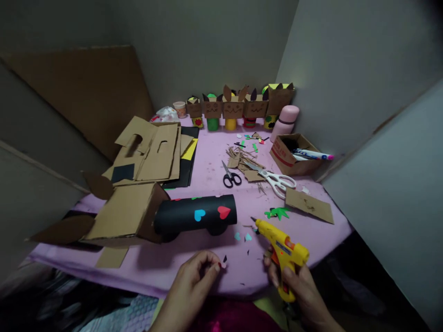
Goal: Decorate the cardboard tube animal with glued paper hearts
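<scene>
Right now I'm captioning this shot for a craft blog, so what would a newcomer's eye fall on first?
The yellow glue gun in the right hand at the near edge of the pink table stands out most. Next comes the black tube with paper hearts, lying mid-table against a cardboard box, while the left hand pinches a small pink scrap. A row of cardboard figures lines the far wall.

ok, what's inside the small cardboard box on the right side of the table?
The cardboard box holds white markers, one with a blue-and-pink end poking over the rim, plus something dark at the back. Its walls hide the floor and anything lying lower.
</scene>
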Demonstrator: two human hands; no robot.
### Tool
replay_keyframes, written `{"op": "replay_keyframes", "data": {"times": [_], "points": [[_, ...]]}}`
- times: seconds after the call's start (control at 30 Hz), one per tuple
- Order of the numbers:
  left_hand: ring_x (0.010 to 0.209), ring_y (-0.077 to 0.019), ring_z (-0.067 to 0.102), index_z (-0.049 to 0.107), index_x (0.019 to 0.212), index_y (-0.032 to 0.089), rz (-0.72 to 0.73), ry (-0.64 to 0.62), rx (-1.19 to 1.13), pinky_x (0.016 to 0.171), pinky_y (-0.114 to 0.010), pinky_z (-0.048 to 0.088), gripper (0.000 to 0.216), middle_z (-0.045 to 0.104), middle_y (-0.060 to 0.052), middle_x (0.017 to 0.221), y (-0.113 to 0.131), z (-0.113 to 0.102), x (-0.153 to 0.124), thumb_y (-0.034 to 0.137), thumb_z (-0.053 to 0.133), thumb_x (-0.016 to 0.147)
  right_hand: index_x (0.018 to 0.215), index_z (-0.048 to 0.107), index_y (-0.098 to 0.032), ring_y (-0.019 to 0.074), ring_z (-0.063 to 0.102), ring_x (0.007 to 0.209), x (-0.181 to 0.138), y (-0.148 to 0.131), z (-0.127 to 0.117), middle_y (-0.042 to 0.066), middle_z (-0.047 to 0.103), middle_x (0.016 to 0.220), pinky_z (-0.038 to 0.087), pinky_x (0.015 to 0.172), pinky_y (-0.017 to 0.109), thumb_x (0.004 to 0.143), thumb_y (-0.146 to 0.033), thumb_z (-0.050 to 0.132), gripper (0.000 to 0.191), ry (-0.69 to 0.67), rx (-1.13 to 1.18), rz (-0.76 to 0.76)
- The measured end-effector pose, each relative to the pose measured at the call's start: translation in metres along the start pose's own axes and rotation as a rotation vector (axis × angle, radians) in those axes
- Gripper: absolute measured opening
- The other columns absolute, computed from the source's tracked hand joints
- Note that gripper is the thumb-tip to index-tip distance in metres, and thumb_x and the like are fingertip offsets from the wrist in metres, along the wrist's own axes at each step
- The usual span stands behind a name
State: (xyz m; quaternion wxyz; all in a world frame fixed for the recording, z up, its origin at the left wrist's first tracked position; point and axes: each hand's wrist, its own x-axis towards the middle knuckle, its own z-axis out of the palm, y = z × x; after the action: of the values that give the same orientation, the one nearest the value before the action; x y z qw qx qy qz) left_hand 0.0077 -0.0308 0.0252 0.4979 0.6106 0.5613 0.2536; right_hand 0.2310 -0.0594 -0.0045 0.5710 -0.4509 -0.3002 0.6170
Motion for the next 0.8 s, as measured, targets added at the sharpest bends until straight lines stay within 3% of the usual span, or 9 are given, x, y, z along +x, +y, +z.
{"op": "replay_keyframes", "data": {"times": [0.17, 0.33, 0.47, 0.67, 0.8], "points": [[0.066, -0.0144, 0.047, 0.055, 0.078, 0.019, 0.017, -0.133, -0.133, 0.059, -0.026, 0.038, 0.023, 0.052, 0.001, 0.070, 0.005, 0.016, 0.003, 0.039, 0.047, 0.084, 0.084, 0.060, -0.020, 0.0088, 0.049, 0.048, -0.003, 0.004, 0.019, 0.001, 0.066, 0.076, 0.040, 0.045, 0.021, 0.062, -0.030, 0.078, 0.030, 0.152, -0.032, 0.075], [0.064, -0.0132, 0.045, 0.054, 0.078, 0.018, 0.024, -0.232, -0.166, 0.057, -0.024, 0.036, 0.025, 0.050, 0.002, 0.068, 0.012, 0.026, 0.009, 0.041, 0.047, 0.084, 0.083, 0.062, -0.019, 0.0087, 0.050, 0.049, -0.004, -0.002, 0.027, 0.002, 0.067, 0.079, 0.042, 0.048, 0.022, 0.061, -0.032, 0.078, 0.030, 0.089, -0.050, 0.089], [0.062, -0.0121, 0.043, 0.053, 0.077, 0.019, 0.056, -0.227, -0.122, 0.056, -0.024, 0.035, 0.022, 0.048, 0.003, 0.067, 0.015, 0.029, 0.011, 0.039, 0.047, 0.085, 0.080, 0.063, -0.020, 0.0083, 0.046, 0.050, -0.007, -0.005, 0.030, -0.002, 0.061, 0.071, 0.039, 0.048, 0.021, 0.060, -0.036, 0.077, 0.029, 0.032, -0.100, 0.108], [0.064, -0.0129, 0.046, 0.054, 0.076, 0.019, 0.075, -0.224, -0.100, 0.058, -0.025, 0.037, 0.019, 0.051, 0.001, 0.069, 0.018, 0.030, 0.008, 0.035, 0.047, 0.085, 0.074, 0.058, -0.020, 0.0078, 0.042, 0.044, -0.006, -0.005, 0.034, -0.006, 0.055, 0.059, 0.038, 0.045, 0.021, 0.057, -0.038, 0.076, 0.030, 0.123, -0.156, 0.163], [0.063, -0.0128, 0.046, 0.054, 0.076, 0.020, 0.071, -0.222, -0.105, 0.057, -0.024, 0.037, 0.019, 0.051, 0.002, 0.068, 0.021, 0.029, 0.006, 0.034, 0.046, 0.084, 0.073, 0.060, -0.020, 0.0090, 0.044, 0.047, -0.006, -0.006, 0.032, -0.005, 0.055, 0.060, 0.038, 0.047, 0.022, 0.060, -0.037, 0.074, 0.026, 0.111, -0.220, 0.147]]}}
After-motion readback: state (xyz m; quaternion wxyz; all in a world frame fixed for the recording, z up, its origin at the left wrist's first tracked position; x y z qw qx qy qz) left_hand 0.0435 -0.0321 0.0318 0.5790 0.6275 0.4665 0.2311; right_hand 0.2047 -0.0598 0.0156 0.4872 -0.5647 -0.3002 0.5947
